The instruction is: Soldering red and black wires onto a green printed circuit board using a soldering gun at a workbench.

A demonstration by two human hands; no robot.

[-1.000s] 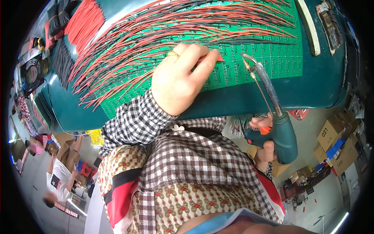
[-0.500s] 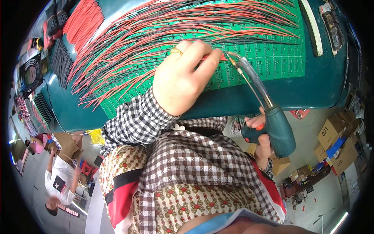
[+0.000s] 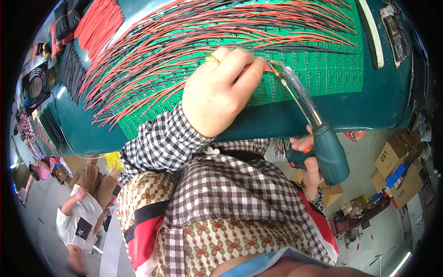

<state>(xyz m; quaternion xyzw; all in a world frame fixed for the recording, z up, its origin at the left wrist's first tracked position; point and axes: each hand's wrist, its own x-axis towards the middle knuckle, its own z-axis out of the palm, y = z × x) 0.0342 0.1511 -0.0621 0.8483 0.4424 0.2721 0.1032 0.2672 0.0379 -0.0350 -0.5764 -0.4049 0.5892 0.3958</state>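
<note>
Pinched at its fingers, my left hand [image 3: 214,94] holds a red wire [image 3: 268,68] against the sheet of green circuit boards [image 3: 344,76]. My right hand [image 3: 313,171] is wrapped round the dark green handle of a soldering gun [image 3: 333,154] at the table's near edge. The gun's long metal tube slants up and left, and its tip meets the board just right of my left fingertips. Whether the tip touches the wire end is too small to tell. Many red and black wires [image 3: 152,51] fan leftward across the boards.
Bundles of red wires [image 3: 98,27] and black wires [image 3: 71,69] lie on the table's left, near a small black fan [image 3: 38,87]. A white strip [image 3: 370,34] and a stained metal holder [image 3: 394,32] lie at right. Behind are cardboard boxes [image 3: 392,157] and a person [image 3: 83,212].
My left hand and the soldering gun's tip have shifted very slightly right, both grips unchanged. The person in the background at left has changed posture and moved.
</note>
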